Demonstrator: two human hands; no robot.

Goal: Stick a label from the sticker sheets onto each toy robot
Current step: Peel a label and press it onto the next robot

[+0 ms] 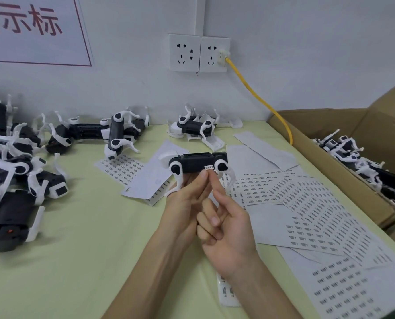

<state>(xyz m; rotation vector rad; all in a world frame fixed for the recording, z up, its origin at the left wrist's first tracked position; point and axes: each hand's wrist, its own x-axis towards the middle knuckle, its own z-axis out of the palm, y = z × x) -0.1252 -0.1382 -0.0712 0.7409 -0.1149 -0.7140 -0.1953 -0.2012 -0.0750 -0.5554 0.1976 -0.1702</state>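
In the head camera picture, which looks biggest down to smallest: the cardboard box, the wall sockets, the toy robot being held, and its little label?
1. Cardboard box
2. Wall sockets and held toy robot: they look about alike, and the robot is nearer, so no ranking.
3. Label on the robot.

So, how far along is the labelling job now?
Done: a white label sits on the black body of the toy robot that the left hand holds. In hand: the right hand touches just below it. Left: the robot pile and those in the cardboard box; whether any carry labels I cannot tell. Sticker sheets lie ready.
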